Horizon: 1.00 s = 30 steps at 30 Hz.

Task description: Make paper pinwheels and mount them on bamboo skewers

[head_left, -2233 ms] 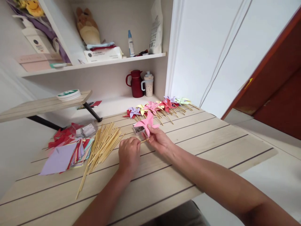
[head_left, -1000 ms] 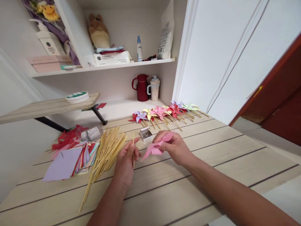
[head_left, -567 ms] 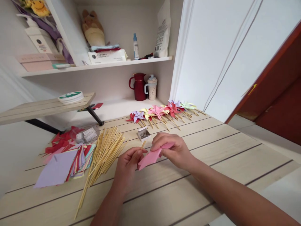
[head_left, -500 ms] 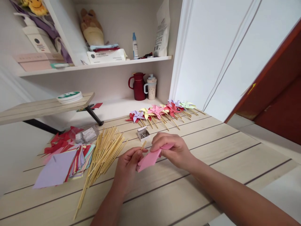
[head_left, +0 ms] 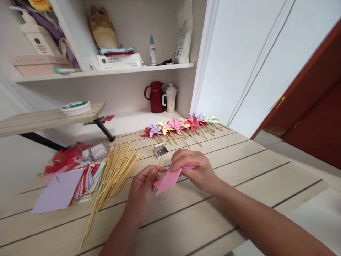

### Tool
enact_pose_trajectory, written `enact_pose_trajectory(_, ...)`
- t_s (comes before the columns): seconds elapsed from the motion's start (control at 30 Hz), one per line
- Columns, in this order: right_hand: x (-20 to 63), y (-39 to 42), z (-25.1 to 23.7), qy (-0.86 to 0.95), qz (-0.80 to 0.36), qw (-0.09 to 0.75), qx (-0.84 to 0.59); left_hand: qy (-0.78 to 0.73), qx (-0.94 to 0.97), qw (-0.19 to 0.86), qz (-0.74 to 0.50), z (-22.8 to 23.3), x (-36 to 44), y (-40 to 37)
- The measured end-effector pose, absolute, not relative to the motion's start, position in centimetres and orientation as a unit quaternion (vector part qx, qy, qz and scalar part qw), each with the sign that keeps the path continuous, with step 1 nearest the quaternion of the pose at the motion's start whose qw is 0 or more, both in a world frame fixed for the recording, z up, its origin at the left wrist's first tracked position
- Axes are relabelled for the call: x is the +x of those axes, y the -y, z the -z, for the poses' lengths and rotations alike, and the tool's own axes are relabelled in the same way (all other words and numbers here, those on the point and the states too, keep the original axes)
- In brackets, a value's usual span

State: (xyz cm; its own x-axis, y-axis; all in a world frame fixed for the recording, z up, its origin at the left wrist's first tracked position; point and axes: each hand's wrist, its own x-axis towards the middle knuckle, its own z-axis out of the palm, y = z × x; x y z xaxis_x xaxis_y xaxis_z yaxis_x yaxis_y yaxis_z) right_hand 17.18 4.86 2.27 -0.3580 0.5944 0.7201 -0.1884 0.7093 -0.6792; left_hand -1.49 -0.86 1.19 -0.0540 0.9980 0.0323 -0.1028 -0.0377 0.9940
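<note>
My left hand [head_left: 146,183] pinches a thin wooden stick [head_left: 160,162], whose tip pokes up above the fingers. Pink paper [head_left: 170,180], folded into a pinwheel shape, is gripped by my right hand [head_left: 192,167] between thumb and fingers. The paper's lower left end reaches the left fingertips; whether the stick touches it is hidden. Just behind the hands stands a small open box [head_left: 161,151] of metal pins. A bundle of wooden sticks [head_left: 114,177] lies left of my left hand.
Finished paper pinwheels [head_left: 176,125] lie in a row along the table's back. At the left are stacked coloured paper sheets [head_left: 60,190], red paper pieces [head_left: 64,160] and a clear pack [head_left: 98,151]. A raised wooden shelf [head_left: 48,119], a red jug [head_left: 156,97] and a cup [head_left: 171,99] stand behind.
The view has shifted slightly, so the surroundings sit a little further left. The stick tip in my left hand stands more upright; both hands keep their hold.
</note>
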Motion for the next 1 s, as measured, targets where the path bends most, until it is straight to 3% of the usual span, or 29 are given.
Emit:
enact_pose_trajectory(0.33,17.7,-5.4,-2.3,0.734,-0.352,0.564,-0.138,-0.493,0.433,0.450,-0.605,-0.3,-2.3,0.0)
enact_pose_trajectory(0.53,18.0,-5.4,-2.4,0.757,-0.305,0.568,-0.111,-0.484,0.360,0.377,-0.703,-0.6,-2.9,0.3)
enact_pose_trajectory(1.0,16.7,-5.2,-2.0,0.758,-0.290,0.576,-0.101,-0.487,0.464,0.459,-0.580,-1.3,-1.7,1.4)
